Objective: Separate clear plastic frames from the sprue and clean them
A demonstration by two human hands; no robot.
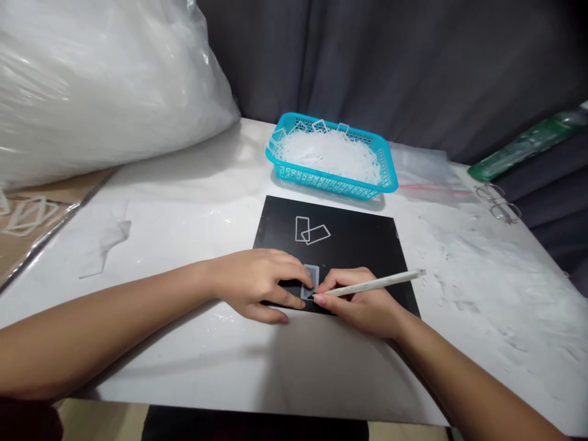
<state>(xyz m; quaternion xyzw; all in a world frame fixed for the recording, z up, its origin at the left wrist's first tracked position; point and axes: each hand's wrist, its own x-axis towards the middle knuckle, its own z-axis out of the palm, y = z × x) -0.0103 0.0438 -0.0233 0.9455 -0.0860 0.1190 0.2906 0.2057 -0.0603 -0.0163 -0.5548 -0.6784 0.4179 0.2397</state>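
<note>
A black board (358, 242) lies on the white table, with a small pale rectangular piece (313, 271) near its front edge. My left hand (264, 278) rests flat with its fingers apart, the fingertips touching that piece and the board. In my right hand (362, 306) is a slim white pen-like tool (376, 283), pinched near its dark tip. The tip meets the lower part of the piece; whether it is a blade or a nib I cannot tell. Farther up the board, two thin white rectangular frames (296, 228) overlap.
Behind the board stands a blue basket (321, 178) heaped with white frames, some hanging over its rim. A large bulging plastic bag (114, 86) fills the back left. Clear zip bags (425, 168), a green bottle (528, 144) and glasses (505, 212) lie at the back right.
</note>
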